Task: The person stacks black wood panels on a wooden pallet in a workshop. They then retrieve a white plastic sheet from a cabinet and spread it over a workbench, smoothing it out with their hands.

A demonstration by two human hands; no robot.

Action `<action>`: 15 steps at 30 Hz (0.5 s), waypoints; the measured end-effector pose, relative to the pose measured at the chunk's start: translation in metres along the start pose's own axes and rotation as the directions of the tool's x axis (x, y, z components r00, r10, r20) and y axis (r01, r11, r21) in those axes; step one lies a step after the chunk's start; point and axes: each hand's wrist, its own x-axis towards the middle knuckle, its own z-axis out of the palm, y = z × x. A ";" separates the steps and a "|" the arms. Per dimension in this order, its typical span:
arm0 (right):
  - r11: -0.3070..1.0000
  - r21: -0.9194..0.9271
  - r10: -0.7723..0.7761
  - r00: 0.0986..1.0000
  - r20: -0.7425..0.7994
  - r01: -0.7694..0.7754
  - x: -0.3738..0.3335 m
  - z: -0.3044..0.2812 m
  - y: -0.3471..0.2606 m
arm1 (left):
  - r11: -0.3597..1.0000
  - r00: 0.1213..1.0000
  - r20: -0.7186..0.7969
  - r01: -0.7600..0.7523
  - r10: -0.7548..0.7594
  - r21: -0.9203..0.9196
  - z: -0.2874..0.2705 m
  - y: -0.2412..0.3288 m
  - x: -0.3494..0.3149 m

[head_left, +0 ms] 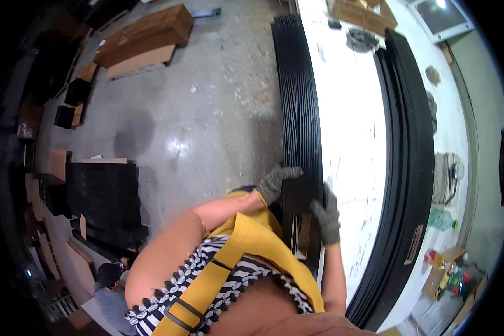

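A long stack of black ribbed boards (299, 101) runs along the left edge of the white tabletop (353, 140). My left hand (277, 183), in a grey glove with a yellow cuff, rests over the stack's left edge, fingers stretched onto the black surface. On the opposite edge lies my right hand (327, 217), gloved in grey too, its thumb apart from the fingers. Neither hand visibly lifts anything. Just below my hands, a pale strip (302, 235) shows in the near end of the stack; what it is I cannot make out.
More long black boards (411, 140) lie on the table's right side. Beyond them are a green bottle (442, 219) and a cluttered box (451, 277). A wooden crate (364, 14) stands at the far end. On the left floor are brown boards (145, 39), black panels (103, 196) and a person (109, 297).
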 end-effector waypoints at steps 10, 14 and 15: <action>0.985 -0.012 0.174 0.972 0.159 -0.174 -0.089 -0.014 0.033 | 0.997 0.999 -0.039 -0.020 0.017 -0.074 0.038 0.002 -0.017; 0.984 0.098 0.136 0.982 0.129 -0.149 -0.089 -0.005 0.044 | 0.991 0.997 -0.072 -0.029 0.019 -0.131 0.054 0.002 -0.026; 0.959 0.245 0.118 0.988 0.100 -0.140 -0.091 0.004 0.070 | 0.991 0.998 -0.067 -0.029 0.021 -0.128 0.060 0.002 -0.030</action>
